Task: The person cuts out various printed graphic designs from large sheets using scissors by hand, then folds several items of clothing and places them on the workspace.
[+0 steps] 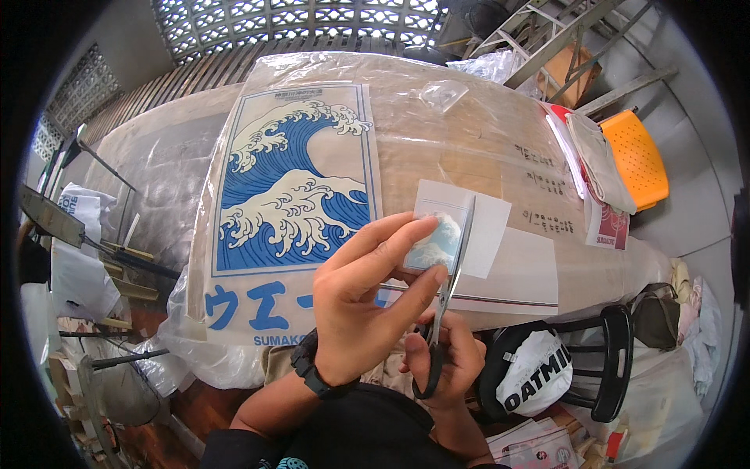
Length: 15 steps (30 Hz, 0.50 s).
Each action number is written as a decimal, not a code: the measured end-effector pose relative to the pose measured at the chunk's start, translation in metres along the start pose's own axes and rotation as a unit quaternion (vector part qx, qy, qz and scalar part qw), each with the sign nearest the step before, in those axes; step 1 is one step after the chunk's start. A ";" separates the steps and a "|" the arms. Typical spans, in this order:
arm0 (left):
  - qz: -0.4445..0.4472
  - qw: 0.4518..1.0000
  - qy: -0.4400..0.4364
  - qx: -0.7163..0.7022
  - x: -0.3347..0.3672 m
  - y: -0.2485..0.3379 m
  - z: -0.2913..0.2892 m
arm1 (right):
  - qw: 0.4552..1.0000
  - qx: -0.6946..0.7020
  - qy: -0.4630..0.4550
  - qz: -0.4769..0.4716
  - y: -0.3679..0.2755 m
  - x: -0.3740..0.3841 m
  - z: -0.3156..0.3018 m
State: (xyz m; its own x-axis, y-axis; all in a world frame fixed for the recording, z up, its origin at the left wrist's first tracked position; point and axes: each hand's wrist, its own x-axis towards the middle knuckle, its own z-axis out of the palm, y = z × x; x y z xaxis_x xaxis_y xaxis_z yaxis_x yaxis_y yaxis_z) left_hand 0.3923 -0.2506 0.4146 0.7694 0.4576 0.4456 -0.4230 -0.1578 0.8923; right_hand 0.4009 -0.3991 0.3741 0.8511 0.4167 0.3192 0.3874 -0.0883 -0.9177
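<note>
My left hand (pixel 367 289), with a black watch on its wrist, pinches a small sheet of paper (pixel 433 205) between thumb and fingers. A pale blue wave picture is printed on the sheet. My right hand (pixel 457 356) grips a pair of scissors (pixel 447 295) by the black handles. Its long metal blades lie along the right side of the printed picture, pointing away from me, and look nearly closed. A white stretch of paper (pixel 490 238) shows right of the blades; I cannot tell whether it is still joined to the picture.
A large blue wave print (pixel 297 184) lies on the plastic-covered table (pixel 437 141). Near my hands rests a white paper sheet (pixel 516 270). An orange plastic chair (pixel 637 156) and folded cloth (pixel 598 156) are at the right, a black chair (pixel 617 363) nearer. A ladder (pixel 547 47) leans behind.
</note>
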 end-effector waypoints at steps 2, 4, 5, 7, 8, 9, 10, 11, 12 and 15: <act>0.005 1.000 0.001 0.003 0.000 -0.003 0.001 | 1.000 0.000 -0.003 0.014 0.002 -0.002 -0.001; 0.000 1.000 0.004 0.000 -0.001 -0.003 0.002 | 1.000 -0.005 -0.007 0.023 0.000 -0.001 -0.002; -0.006 1.000 0.002 0.000 0.000 -0.003 0.003 | 1.000 -0.011 -0.007 0.027 -0.001 0.000 -0.002; -0.019 1.000 -0.001 -0.001 0.000 -0.002 0.003 | 1.000 -0.002 0.000 0.025 0.000 0.000 0.001; -0.016 1.000 0.001 0.002 0.000 -0.004 0.004 | 1.000 0.002 0.006 0.024 0.001 0.000 0.002; -0.012 1.000 0.003 0.005 -0.001 -0.007 0.003 | 0.999 -0.002 -0.001 0.037 0.002 0.000 0.001; -0.009 1.000 0.005 0.008 -0.002 -0.011 0.003 | 0.999 -0.007 -0.008 0.050 0.002 0.000 0.001; -0.018 1.000 0.007 0.000 -0.002 -0.011 0.003 | 0.998 -0.009 -0.017 0.061 0.002 0.001 0.001; -0.024 1.000 0.010 -0.007 -0.002 -0.012 0.004 | 0.998 -0.002 -0.008 0.064 0.001 0.003 0.001; -0.038 0.999 0.015 -0.018 -0.001 -0.014 0.005 | 0.997 0.012 0.009 0.074 0.000 0.007 0.005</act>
State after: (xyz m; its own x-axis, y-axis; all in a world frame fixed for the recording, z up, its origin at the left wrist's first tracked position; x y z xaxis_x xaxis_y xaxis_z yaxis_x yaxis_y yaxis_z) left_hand 0.4000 -0.2537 0.4018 0.7859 0.4925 0.3739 -0.3815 -0.0896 0.9200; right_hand 0.4050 -0.3923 0.3750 0.9047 0.3846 0.1833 0.2482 -0.1260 -0.9605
